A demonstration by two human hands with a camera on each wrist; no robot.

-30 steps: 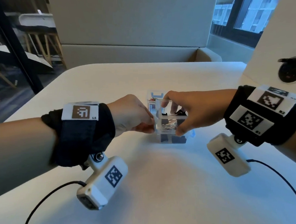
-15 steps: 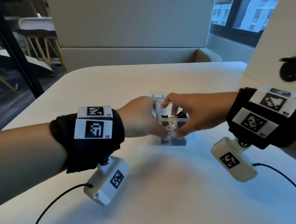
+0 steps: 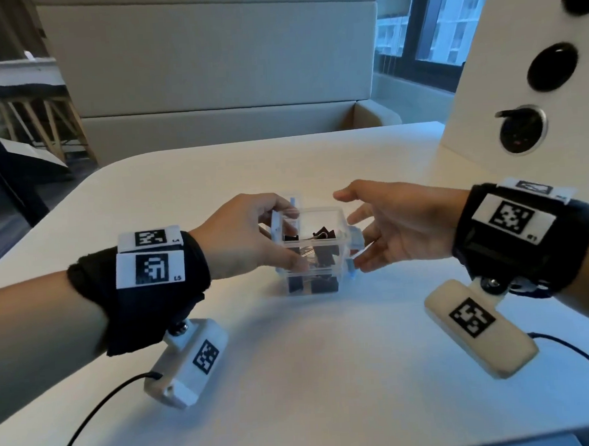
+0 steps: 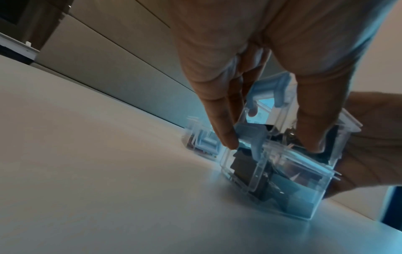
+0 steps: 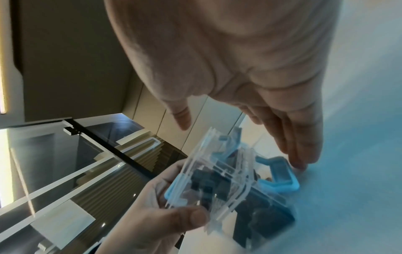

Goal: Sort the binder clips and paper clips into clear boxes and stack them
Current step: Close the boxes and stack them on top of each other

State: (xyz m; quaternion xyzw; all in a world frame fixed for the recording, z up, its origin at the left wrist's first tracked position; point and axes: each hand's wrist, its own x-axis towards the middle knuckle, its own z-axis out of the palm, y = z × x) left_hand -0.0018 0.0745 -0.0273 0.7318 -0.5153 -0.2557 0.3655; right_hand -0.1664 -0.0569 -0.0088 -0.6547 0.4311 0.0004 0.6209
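Two clear boxes are stacked at the middle of the white table (image 3: 294, 376). The upper box (image 3: 315, 221) and the lower box (image 3: 312, 286) both hold black binder clips (image 3: 322, 233). My left hand (image 3: 287, 238) grips the upper box from the left, thumb on the near side and fingers over the far rim; the left wrist view shows the same grip (image 4: 269, 141). My right hand (image 3: 349, 230) is off the box, fingers straight, just right of its blue latch (image 5: 280, 178). A third clear box (image 4: 200, 144) stands behind the stack, its contents unclear.
A white panel (image 3: 517, 74) with round black holes rises at the table's right side. A beige sofa (image 3: 210, 73) stands beyond the far edge. Black cables (image 3: 91, 414) trail from both wrist cameras across the near table.
My right hand has let go of the upper box, opened and drawn back to the right. My left hand has closed round that box from the left.
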